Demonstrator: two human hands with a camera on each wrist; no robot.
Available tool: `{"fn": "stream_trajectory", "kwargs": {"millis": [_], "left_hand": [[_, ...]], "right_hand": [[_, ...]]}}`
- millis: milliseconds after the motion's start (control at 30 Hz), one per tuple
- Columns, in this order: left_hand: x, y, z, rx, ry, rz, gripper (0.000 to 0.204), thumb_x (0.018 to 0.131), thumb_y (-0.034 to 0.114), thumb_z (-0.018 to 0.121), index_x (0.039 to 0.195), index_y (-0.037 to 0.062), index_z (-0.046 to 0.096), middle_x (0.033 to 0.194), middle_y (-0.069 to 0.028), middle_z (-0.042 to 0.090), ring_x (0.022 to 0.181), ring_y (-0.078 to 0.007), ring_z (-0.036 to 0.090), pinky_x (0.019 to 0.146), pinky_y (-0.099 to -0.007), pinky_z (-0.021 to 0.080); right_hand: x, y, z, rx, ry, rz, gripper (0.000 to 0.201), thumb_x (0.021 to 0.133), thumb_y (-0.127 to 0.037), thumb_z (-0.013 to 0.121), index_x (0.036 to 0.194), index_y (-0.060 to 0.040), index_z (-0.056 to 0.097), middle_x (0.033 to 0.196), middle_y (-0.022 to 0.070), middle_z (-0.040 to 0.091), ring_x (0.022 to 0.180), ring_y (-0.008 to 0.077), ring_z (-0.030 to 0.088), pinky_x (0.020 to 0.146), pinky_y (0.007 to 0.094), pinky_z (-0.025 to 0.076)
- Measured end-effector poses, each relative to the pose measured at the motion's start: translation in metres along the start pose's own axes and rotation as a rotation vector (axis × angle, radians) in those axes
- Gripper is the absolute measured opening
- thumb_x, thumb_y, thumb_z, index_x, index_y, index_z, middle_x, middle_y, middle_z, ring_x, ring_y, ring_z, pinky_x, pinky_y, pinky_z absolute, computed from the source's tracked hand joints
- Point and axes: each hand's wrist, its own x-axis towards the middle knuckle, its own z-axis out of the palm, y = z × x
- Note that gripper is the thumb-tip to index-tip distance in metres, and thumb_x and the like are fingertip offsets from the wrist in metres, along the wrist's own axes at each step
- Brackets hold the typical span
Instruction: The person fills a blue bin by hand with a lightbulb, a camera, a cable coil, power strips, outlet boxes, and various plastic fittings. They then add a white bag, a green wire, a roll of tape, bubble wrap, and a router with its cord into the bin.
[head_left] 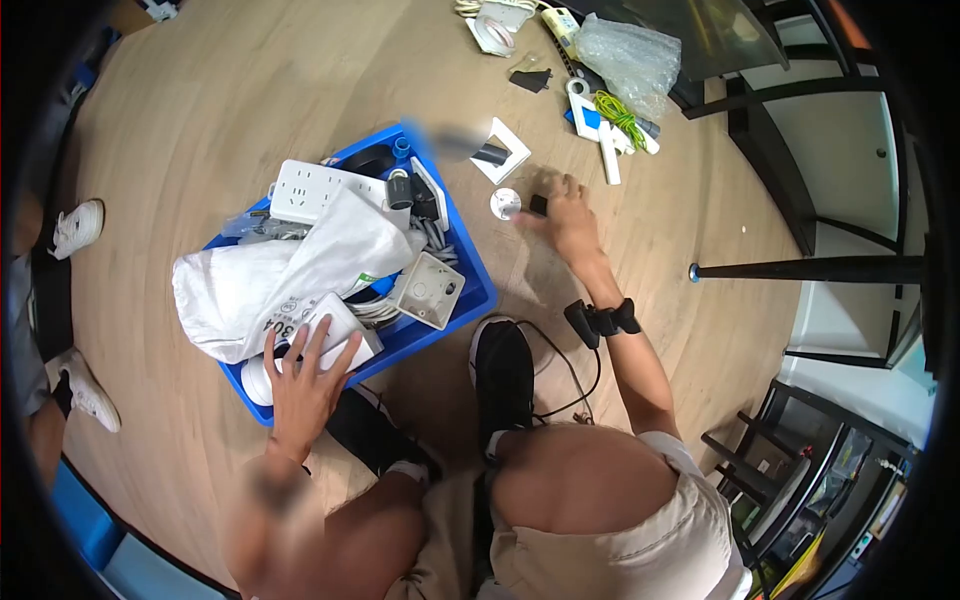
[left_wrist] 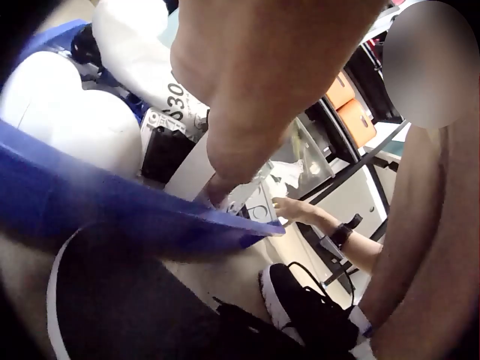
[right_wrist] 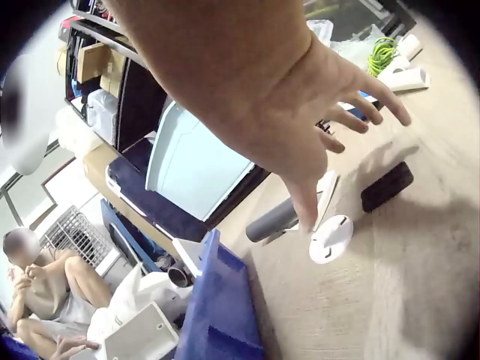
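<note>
A blue bin point(head_left: 478, 300) full of electrical parts stands on the floor. My left hand point(head_left: 305, 385), fingers spread, rests on a small white box point(head_left: 338, 335) at its near edge. Beside that box lies a white bag point(head_left: 335, 240) with printed lettering. To the bin's right, my right hand point(head_left: 572, 225) reaches over the floor with its fingers apart and nothing held. Beneath it lies a small black block point(right_wrist: 387, 186). A round white disc point(right_wrist: 331, 239) sits close to the thumb. Behind the disc are a white square frame point(head_left: 511, 140) and a dark grey tube point(right_wrist: 271, 220).
Bubble wrap point(head_left: 628, 60), a green-yellow wire coil point(head_left: 620, 118) and white fittings lie at the far right. A white socket panel point(head_left: 310, 190) and an open junction box point(head_left: 430, 290) top the bin. A black table leg point(head_left: 800, 270) stands right. Another person's shoes point(head_left: 78, 228) are left.
</note>
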Motion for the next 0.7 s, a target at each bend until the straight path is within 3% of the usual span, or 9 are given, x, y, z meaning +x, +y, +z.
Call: {"fn": "stream_trajectory", "kwargs": {"millis": [100,167,267,433,533,600,700], "left_hand": [[-0.013,-0.011,0.013,0.184,-0.077,0.08,0.066,0.092,0.024,0.072,0.151,0.0453,0.051,0.16,-0.0023,0.044,0.137,-0.0289,0.047,0.122,-0.0654,0.02],[-0.014,-0.01,0.003,0.123,-0.148,0.082,0.066,0.092,0.027,0.071,0.151,0.0452,0.049,0.162,-0.0025,0.042,0.139,-0.0291,0.046,0.122,-0.0662,0.019],[-0.016,-0.008,-0.012,0.066,-0.234,0.086,0.069,0.09,0.039,0.069,0.155,0.0426,0.046,0.167,-0.0041,0.036,0.143,-0.0313,0.043,0.122,-0.0684,0.016],[-0.019,-0.001,-0.027,0.009,-0.315,0.053,0.074,0.089,0.045,0.069,0.157,0.0366,0.044,0.167,-0.0068,0.035,0.143,-0.0349,0.042,0.12,-0.0686,0.017],[-0.019,0.0,-0.028,0.046,-0.29,0.052,0.074,0.088,0.046,0.069,0.157,0.0352,0.045,0.167,-0.0079,0.035,0.142,-0.0339,0.043,0.121,-0.0659,0.019],[-0.017,0.002,-0.033,0.019,-0.292,0.037,0.074,0.087,0.046,0.07,0.156,0.0333,0.046,0.166,-0.0087,0.036,0.141,-0.0332,0.043,0.12,-0.064,0.021],[-0.014,0.001,-0.035,-0.007,-0.268,0.029,0.075,0.086,0.044,0.072,0.156,0.03,0.048,0.163,-0.0098,0.038,0.138,-0.0319,0.044,0.12,-0.0605,0.024]], "right_hand": [[-0.003,-0.012,0.011,0.006,-0.055,0.0,0.077,0.078,-0.056,0.081,0.131,-0.0043,0.058,0.138,0.0178,0.055,0.128,0.0379,0.053,0.094,0.056,0.056],[-0.005,-0.022,0.024,-0.032,-0.025,-0.029,0.082,0.072,-0.06,0.081,0.131,-0.0076,0.059,0.137,0.0132,0.056,0.128,0.0335,0.055,0.093,0.0558,0.056],[0.0,-0.025,0.041,-0.167,-0.108,-0.03,0.082,0.076,-0.061,0.078,0.137,-0.0112,0.056,0.137,0.0111,0.057,0.131,0.0321,0.054,0.091,0.0532,0.057],[0.002,-0.005,0.05,-0.137,-0.001,-0.124,0.075,0.076,-0.053,0.082,0.133,-0.0097,0.06,0.134,0.0082,0.06,0.125,0.0281,0.059,0.089,0.049,0.058],[0.001,0.0,0.035,-0.069,0.024,-0.155,0.064,0.073,-0.042,0.088,0.12,-0.0065,0.064,0.122,0.0099,0.064,0.117,0.0282,0.063,0.088,0.0468,0.057],[0.002,-0.001,0.02,0.141,-0.018,-0.108,0.061,0.072,-0.035,0.089,0.118,-0.0037,0.063,0.119,0.0124,0.065,0.113,0.0319,0.065,0.089,0.0458,0.057],[-0.006,-0.02,-0.01,0.525,-0.018,-0.103,0.05,0.076,-0.023,0.088,0.115,-0.0015,0.066,0.112,0.0128,0.067,0.101,0.0286,0.068,0.087,0.0401,0.057]]}}
